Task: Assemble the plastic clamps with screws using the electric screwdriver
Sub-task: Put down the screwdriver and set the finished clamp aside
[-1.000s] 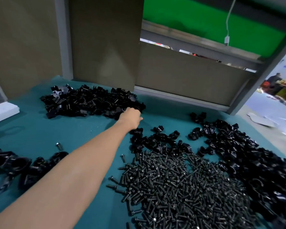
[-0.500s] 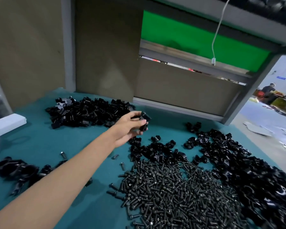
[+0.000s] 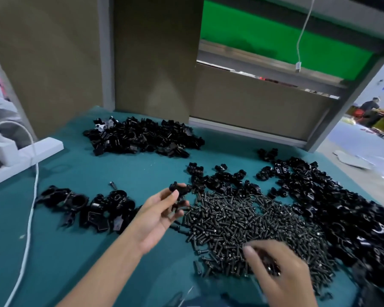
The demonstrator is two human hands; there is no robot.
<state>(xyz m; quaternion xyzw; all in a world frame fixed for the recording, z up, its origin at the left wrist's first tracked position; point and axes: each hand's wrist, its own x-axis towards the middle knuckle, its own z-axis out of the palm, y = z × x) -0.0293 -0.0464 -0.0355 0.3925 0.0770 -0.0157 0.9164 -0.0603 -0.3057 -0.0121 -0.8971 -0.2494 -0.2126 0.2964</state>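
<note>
Our left hand (image 3: 157,214) hangs palm-up above the teal counter (image 3: 124,173), and its fingers (image 3: 162,198) and thumb curl round one black clamp (image 3: 178,189), pinching it at the tips clear of the surface. Our right hand (image 3: 279,275) sits nearer to us, knuckles up. Its fingers are bent down into the screws (image 3: 242,224) and closed on a few of them, which show dark between thumb and fingers, though this hand is blurred. The screws lie in a broad black pile that starts just right of the left fingers and runs under the right ones. Just beyond the left fingertips, touching the far edge of the screws, is a small cluster (image 3: 217,178) of loose clamps. Well beyond it, near the back panel, lies a far heap (image 3: 142,136) of them. To the right of both hands, past the screws, the largest heap (image 3: 330,196) stretches along the counter edge. Left of the left fingers rests a group of bigger black pieces (image 3: 87,204), too dark for us to tell how they are joined, with a single bolt (image 3: 113,185) lying apart just beyond it. Farther left, a white power strip (image 3: 31,154) carries a charger (image 3: 2,149), and a white cable (image 3: 31,196) runs from it toward us.
</note>
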